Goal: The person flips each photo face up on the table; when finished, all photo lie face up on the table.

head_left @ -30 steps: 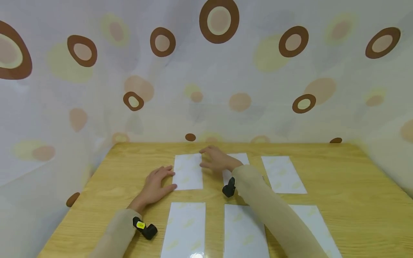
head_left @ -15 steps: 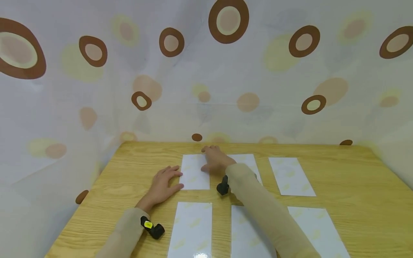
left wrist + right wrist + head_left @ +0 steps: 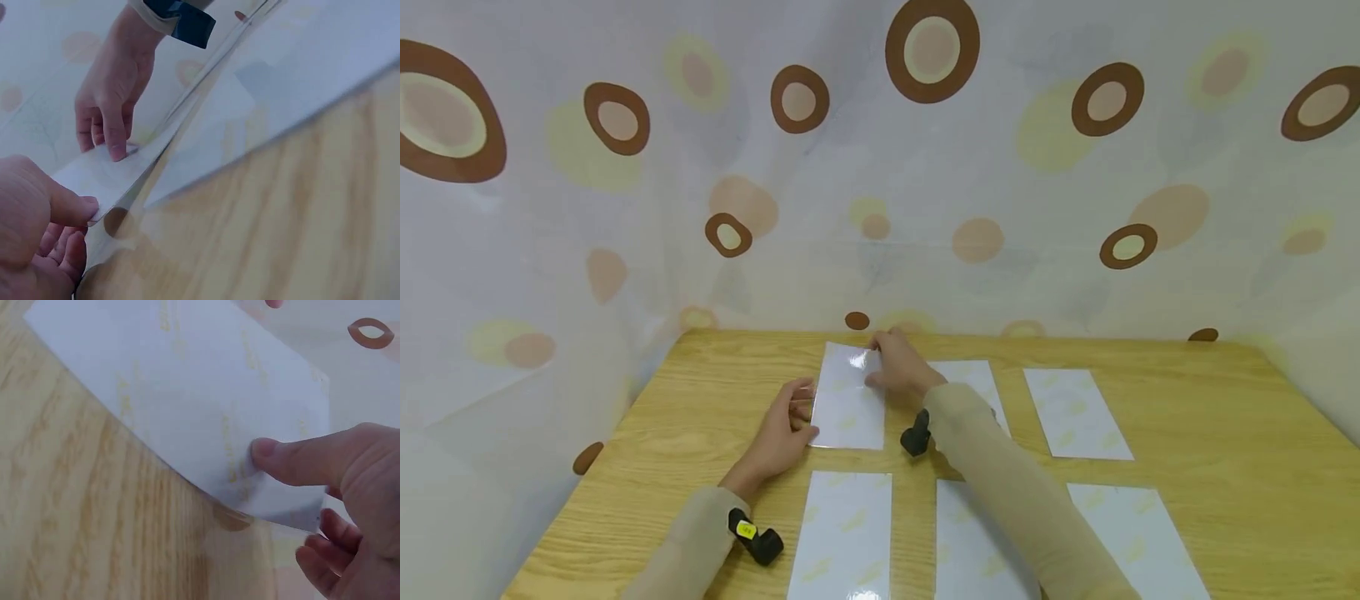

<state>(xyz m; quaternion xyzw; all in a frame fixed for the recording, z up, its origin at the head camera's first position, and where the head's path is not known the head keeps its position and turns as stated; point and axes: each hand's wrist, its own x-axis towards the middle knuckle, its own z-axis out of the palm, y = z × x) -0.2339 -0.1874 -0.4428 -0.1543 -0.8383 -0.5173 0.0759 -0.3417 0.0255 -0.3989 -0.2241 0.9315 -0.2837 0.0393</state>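
Note:
A glossy white paper sheet (image 3: 847,408) with faint yellow print is tilted up off the wooden table, its far edge raised. At its left edge my left hand (image 3: 781,433) pinches it, thumb on top and fingers curled beneath. My right hand (image 3: 901,362) grips the far right corner. In the right wrist view, the right thumb presses on the sheet's (image 3: 181,394) printed face while the other fingers curl behind the edge. The left wrist view has both hands on the same sheet (image 3: 100,178), the left thumb near one corner.
Another white sheet (image 3: 966,375) lies partly under my right forearm, and one more (image 3: 1078,412) lies farther right. Along the front are three larger sheets, including one (image 3: 842,533) at left. A patterned curtain (image 3: 925,283) stands behind the table (image 3: 1217,433).
The back left sheet has come up off the table at its far edge. My left fingers have curled under its side, and my right hand has closed on its far corner.

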